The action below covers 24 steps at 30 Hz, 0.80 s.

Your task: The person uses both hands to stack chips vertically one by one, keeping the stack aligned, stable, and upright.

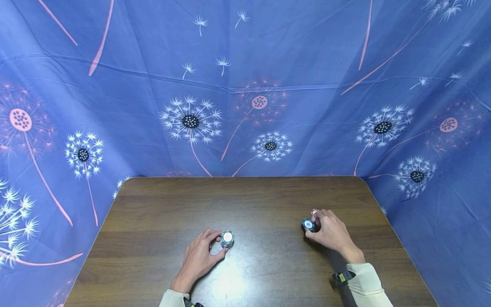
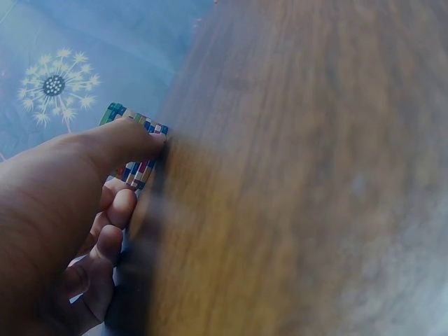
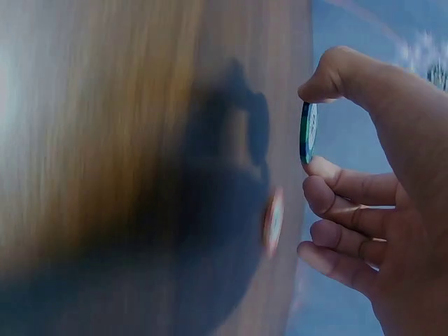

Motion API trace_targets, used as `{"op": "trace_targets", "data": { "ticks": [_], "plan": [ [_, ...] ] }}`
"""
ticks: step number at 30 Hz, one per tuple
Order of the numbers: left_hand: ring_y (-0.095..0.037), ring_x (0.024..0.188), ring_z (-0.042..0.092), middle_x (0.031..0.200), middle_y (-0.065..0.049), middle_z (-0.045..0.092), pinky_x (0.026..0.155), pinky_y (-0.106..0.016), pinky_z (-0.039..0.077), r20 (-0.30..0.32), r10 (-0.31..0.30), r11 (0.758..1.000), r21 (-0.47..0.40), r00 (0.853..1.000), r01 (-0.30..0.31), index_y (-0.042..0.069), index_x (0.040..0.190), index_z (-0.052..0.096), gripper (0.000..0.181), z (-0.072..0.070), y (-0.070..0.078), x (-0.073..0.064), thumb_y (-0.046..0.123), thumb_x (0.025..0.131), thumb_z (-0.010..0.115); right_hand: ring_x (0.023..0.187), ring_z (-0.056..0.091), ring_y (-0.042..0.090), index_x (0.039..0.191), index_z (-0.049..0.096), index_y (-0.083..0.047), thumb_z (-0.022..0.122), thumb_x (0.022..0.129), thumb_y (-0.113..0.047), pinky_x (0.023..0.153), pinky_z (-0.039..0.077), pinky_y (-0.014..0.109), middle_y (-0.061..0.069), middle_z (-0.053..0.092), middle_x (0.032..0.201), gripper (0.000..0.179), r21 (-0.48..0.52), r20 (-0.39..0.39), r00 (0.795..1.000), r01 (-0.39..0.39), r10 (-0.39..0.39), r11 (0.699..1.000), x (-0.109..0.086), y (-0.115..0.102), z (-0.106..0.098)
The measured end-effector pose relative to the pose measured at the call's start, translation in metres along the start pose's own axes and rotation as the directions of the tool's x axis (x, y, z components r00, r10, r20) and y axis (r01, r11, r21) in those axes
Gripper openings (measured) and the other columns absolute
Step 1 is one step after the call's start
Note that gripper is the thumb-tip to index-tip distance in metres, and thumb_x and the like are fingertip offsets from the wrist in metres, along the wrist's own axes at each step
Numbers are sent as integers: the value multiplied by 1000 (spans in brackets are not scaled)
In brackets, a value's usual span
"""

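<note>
A stack of several poker chips (image 1: 227,237) stands on the table, a green-edged one with a pale centre on top. My left hand (image 1: 199,257) grips this stack from the left, thumb at its near side and fingers at its far side. In the left wrist view the stack's striped edges (image 2: 143,171) show between thumb and fingers. My right hand (image 1: 333,231) pinches a single dark blue and green poker chip (image 3: 308,133) between thumb and fingertip, held above the table. Below that hand, a red poker chip (image 3: 274,222) lies on the wood, partly covered in the head view.
The brown wooden table (image 1: 268,196) has rounded far corners. Behind it and along both sides hangs a blue cloth (image 1: 314,55) with dandelion prints. A bright light reflection (image 1: 228,281) lies near the table's front. Dark straps (image 1: 344,277) sit on the wrists.
</note>
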State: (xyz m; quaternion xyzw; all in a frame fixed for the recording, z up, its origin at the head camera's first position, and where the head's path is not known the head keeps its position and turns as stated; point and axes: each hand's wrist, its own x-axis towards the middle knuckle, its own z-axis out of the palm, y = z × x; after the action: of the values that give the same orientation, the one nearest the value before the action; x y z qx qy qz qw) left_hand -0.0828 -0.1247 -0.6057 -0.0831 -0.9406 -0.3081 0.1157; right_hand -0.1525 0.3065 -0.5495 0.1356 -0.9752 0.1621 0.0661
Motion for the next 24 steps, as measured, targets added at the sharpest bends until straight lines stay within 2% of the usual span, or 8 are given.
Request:
{"op": "trace_targets", "data": {
  "ticks": [5, 11, 13, 15, 17, 24],
  "plan": [
    [0, 84, 52, 106, 20, 66, 66, -29, 44, 24, -32, 999, -3, 999, 32, 26, 119, 80, 46, -2, 0, 0, 41, 77, 92, 90, 59, 20, 94, 66, -13, 88, 72, -32, 79, 52, 43, -4, 56, 87, 36, 14, -8, 991, 133, -133, 991, 9, -46, 14],
    [-2, 89, 57, 109, 21, 66, 69, -31, 47, 41, -41, 999, 0, 998, 41, 27, 120, 80, 47, -1, 1, 0, 43, 78, 92, 82, 51, 13, 91, 66, -14, 87, 71, -32, 93, 53, 42, -7, 55, 86, 34, 33, -2, 961, 277, -277, 960, 21, -97, 29],
    [-2, 89, 57, 109, 21, 67, 69, -31, 47, 40, -40, 999, -2, 998, 40, 27, 120, 80, 47, -1, 1, 0, 43, 77, 92, 82, 49, 12, 91, 66, -15, 87, 71, -33, 88, 53, 38, -7, 54, 87, 35, 35, 13, 950, 311, -312, 950, 25, -111, 34],
    [-2, 90, 57, 109, 21, 67, 69, -30, 47, 36, -38, 999, 0, 999, 38, 27, 120, 80, 47, 0, 1, 0, 43, 77, 92, 81, 47, 11, 92, 66, -15, 88, 70, -34, 78, 49, 34, -7, 53, 87, 36, 43, 32, 940, 339, -340, 940, 27, -125, 37],
    [-2, 89, 57, 108, 21, 67, 68, -30, 47, 33, -34, 999, 4, 999, 34, 27, 120, 80, 47, 0, 0, 0, 43, 77, 92, 82, 47, 11, 93, 66, -15, 88, 71, -36, 75, 48, 32, -7, 53, 88, 37, 40, 46, 930, 364, -366, 931, 30, -138, 40],
    [-6, 90, 60, 107, 19, 67, 67, -32, 48, 25, -23, 1000, -1, 999, 23, 25, 119, 80, 46, -1, 0, 0, 42, 77, 92, 85, 50, 12, 96, 69, -16, 87, 75, -42, 78, 50, 32, -7, 57, 91, 38, -17, 79, 888, 456, -454, 890, 39, -177, 47]
  ]
}}
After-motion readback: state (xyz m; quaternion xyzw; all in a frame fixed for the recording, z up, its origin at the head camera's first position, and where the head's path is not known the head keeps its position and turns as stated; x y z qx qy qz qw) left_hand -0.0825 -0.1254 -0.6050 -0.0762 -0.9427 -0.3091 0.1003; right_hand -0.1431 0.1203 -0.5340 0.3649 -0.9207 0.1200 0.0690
